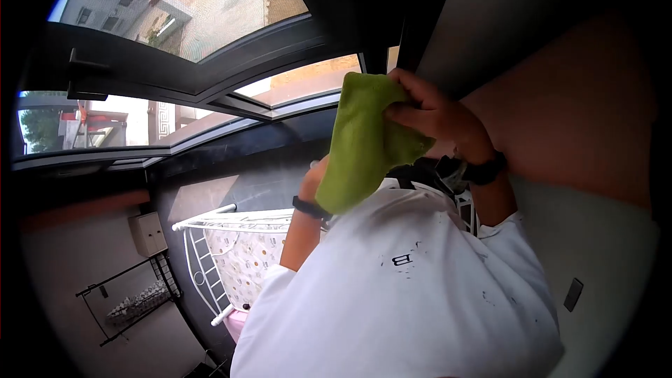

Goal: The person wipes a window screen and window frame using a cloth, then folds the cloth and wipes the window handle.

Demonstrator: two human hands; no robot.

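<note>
A green cloth (pixel 355 143) is being held up before the white shirt (pixel 399 301).
The right hand (pixel 437 113) is having a narrow grip, its fingers curling on the cloth's upper right side, so most of the material is spreading leftward and downward from this grip. The left hand (pixel 313 177) is hiding mostly behind the lower left part; I cannot tell if its grip is closing on anything. Perhaps it is supporting the cloth from behind, which is making it lie smoother.
</note>
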